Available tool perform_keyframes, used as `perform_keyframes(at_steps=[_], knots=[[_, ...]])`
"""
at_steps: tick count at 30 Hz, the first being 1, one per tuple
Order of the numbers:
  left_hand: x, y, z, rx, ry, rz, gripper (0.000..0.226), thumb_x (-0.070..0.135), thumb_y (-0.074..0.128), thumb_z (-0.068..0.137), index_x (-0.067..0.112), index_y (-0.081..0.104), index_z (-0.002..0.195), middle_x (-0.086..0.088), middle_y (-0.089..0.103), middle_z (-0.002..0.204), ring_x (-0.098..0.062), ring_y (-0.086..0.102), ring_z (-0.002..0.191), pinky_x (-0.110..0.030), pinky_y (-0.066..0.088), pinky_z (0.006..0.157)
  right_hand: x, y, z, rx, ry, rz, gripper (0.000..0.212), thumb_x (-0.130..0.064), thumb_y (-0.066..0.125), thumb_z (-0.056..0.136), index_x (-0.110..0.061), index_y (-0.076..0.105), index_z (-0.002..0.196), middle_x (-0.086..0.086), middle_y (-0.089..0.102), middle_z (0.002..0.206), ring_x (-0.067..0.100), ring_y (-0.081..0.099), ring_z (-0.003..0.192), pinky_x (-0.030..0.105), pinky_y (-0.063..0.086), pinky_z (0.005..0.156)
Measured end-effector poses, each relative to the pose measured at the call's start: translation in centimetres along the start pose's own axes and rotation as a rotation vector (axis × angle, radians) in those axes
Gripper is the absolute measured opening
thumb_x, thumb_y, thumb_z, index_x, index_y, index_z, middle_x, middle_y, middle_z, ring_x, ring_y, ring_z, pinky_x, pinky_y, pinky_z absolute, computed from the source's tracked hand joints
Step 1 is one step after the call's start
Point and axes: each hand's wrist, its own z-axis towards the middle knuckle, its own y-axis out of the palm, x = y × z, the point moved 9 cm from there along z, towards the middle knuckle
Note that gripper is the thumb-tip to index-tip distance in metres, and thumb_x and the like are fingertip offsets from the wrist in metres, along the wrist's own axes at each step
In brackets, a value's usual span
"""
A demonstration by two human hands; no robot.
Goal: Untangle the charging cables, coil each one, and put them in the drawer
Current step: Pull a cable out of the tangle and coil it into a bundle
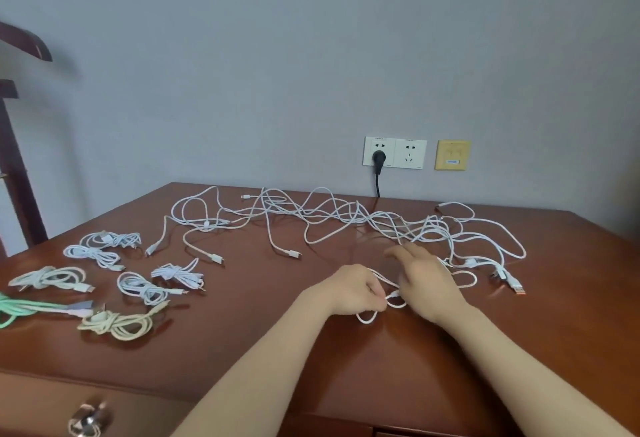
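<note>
**Coiling a white cable, tangle unresolved**

Left hand (353, 289) pinched a small loop of white cable (367, 319) at the fingertips, near the front of the table (277, 350). Right hand (427, 281) lay over the same cable with fingers stretched forward; could not tell whether its thumb pinned the cable. The cable's far end seemed to run back into the tangle (363, 218) along the wall side. Coiled cables (138, 286) sat in a group at left, not yet in the drawer (41, 398) below.

Risks, as judged: pulling while that end was snagged would tighten knots and drag the orange-tipped connector (517, 289) across the wood. A loose pinch would let the loop spring open.

Writing: small print on the wall sockets (394, 152) and a blue label on the yellow plate (452, 154), both unreadable. No brand seen.
</note>
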Motion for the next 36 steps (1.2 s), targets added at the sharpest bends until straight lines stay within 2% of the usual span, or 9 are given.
perform_keyframes(at_steps=[2,5,9,14,17,21,26,30,36], knots=[[-0.5,0.0,0.7,0.055,0.004,-0.102,0.017,0.01,0.061,0.083,0.007,0.07,0.096,0.0,0.058,0.08,-0.01,0.051,0.076,-0.02,0.04,0.071,-1.3,-1.0,-0.6,0.198,-0.081,0.06,0.039,0.002,0.057,0.062,-0.007,0.066,0.099,0.008,0.065,0.097,0.032,0.062,0.091,0.035,0.048,0.076],[-1.1,-0.3,1.5,0.14,0.03,-0.217,0.011,0.015,0.058,0.082,0.014,0.059,0.072,0.007,0.048,0.063,-0.005,0.042,0.059,-0.021,0.034,0.06,-3.3,-0.5,-1.0,0.195,-0.208,0.088,0.031,-0.007,0.043,0.064,-0.01,0.064,0.087,0.003,0.064,0.08,0.026,0.062,0.07,0.026,0.049,0.063],[-1.9,-0.6,2.5,0.244,0.024,-0.306,0.021,0.011,0.054,0.087,0.02,0.048,0.069,0.008,0.051,0.064,0.0,0.046,0.053,-0.013,0.037,0.054,-1.7,0.0,-0.3,0.124,-0.136,0.098,0.037,-0.015,0.045,0.069,-0.009,0.062,0.102,0.006,0.067,0.09,0.028,0.063,0.079,0.035,0.047,0.071],[-3.1,-1.3,3.9,0.352,-0.037,-0.685,0.021,0.004,0.042,0.09,0.012,0.051,0.073,-0.002,0.061,0.067,-0.012,0.053,0.064,-0.025,0.052,0.069,1.3,0.7,1.0,0.09,-0.008,-0.093,0.038,-0.023,0.047,0.082,-0.016,0.055,0.118,-0.002,0.065,0.1,0.023,0.056,0.1,0.036,0.032,0.088],[-3.5,-1.6,4.9,0.345,-0.057,-0.88,0.027,-0.004,0.039,0.086,0.011,0.046,0.066,-0.004,0.059,0.06,-0.014,0.048,0.057,-0.022,0.046,0.06,2.6,0.7,1.6,0.132,0.079,-0.223,0.026,-0.024,0.045,0.083,-0.014,0.062,0.1,0.0,0.064,0.093,0.027,0.054,0.095,0.036,0.029,0.08],[-3.3,-2.4,6.4,0.413,0.027,-0.74,0.036,-0.011,0.045,0.07,0.016,0.052,0.048,-0.001,0.053,0.059,-0.012,0.046,0.063,-0.018,0.036,0.059,0.8,0.7,2.4,0.198,-0.06,-0.249,0.031,-0.027,0.036,0.069,-0.014,0.064,0.068,0.001,0.062,0.065,0.026,0.058,0.065,0.032,0.025,0.067],[-2.0,-2.4,8.3,0.381,0.172,-0.666,0.04,-0.017,0.044,0.063,0.015,0.05,0.04,-0.001,0.059,0.085,0.012,0.056,0.063,-0.003,0.037,0.061,2.3,3.0,3.6,0.006,-0.019,-0.139,0.032,-0.034,0.037,0.096,-0.02,0.054,0.119,0.0,0.06,0.109,0.022,0.051,0.107,0.031,0.028,0.088],[-2.7,-3.1,8.8,0.433,0.213,-0.688,0.055,-0.025,0.035,0.066,0.017,0.044,0.031,-0.009,0.057,0.104,0.015,0.053,0.06,-0.003,0.035,0.058,3.9,2.9,4.2,0.011,0.094,-0.162,0.028,-0.037,0.038,0.097,-0.018,0.055,0.11,0.0,0.062,0.11,0.023,0.05,0.109,0.033,0.029,0.089],[-1.3,-1.9,8.9,0.286,0.267,-0.775,0.044,-0.012,0.038,0.053,0.02,0.046,0.025,-0.015,0.063,0.109,0.009,0.063,0.079,-0.013,0.045,0.08,3.4,0.3,3.4,0.403,0.0,0.028,0.028,-0.017,0.057,0.077,-0.003,0.058,0.102,0.013,0.06,0.096,0.034,0.058,0.089,0.035,0.045,0.078]])
